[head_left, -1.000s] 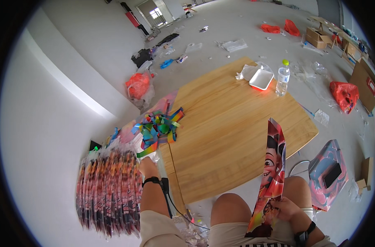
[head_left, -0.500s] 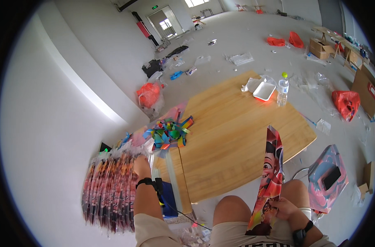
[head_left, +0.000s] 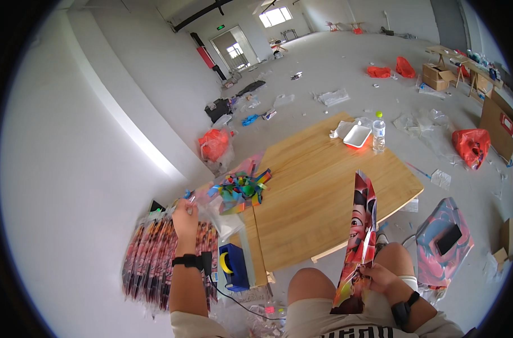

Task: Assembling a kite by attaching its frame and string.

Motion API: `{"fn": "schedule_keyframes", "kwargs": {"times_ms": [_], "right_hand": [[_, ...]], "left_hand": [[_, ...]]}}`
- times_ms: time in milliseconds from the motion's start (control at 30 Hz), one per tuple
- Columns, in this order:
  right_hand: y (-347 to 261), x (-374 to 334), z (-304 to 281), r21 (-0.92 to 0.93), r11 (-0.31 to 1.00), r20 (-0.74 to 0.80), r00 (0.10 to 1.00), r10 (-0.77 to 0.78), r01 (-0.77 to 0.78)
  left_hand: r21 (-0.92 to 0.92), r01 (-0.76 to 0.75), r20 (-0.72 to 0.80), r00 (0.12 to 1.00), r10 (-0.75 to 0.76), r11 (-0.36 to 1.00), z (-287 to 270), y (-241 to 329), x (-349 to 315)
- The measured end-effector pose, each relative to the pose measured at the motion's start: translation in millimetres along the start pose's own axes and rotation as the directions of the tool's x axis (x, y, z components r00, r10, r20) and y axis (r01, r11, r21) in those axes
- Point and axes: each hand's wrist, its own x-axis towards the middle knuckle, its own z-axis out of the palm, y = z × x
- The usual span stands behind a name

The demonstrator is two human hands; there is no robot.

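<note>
My right hand (head_left: 380, 277) grips the lower part of a long, folded glossy sheet (head_left: 362, 217) printed with a red cartoon face. The sheet stands nearly upright above my lap. At the left, my left hand (head_left: 185, 218) is raised over the top end of a row of plastic-wrapped, red-printed packets (head_left: 155, 256). Its fingers are pinched together; what they hold, if anything, I cannot make out. Clear plastic film (head_left: 229, 224) lies just right of that hand. A heap of rainbow-coloured strips (head_left: 239, 188) rests on the table's left end.
On the wooden table (head_left: 307, 186) are a white tray (head_left: 358, 136) and a water bottle (head_left: 378, 134). A blue tape dispenser (head_left: 238, 270) with yellow tape stands left of my knees. To my right is a blue-pink printed seat (head_left: 445, 242). Bags and plastic scraps litter the floor.
My left hand has lifted off the packets and moved toward their far end; the tape dispenser shows more fully. My right hand still holds the folded sheet. The view has tilted up slightly.
</note>
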Motion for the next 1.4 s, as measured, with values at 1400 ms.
{"fn": "schedule_keyframes", "kwargs": {"times_ms": [1400], "right_hand": [[10,-24,7,0.009,0.994,0.061,0.992,-0.112,0.112]], "left_hand": [[0.019,0.128,0.867,0.491,-0.080,0.992,42,105,-344]]}}
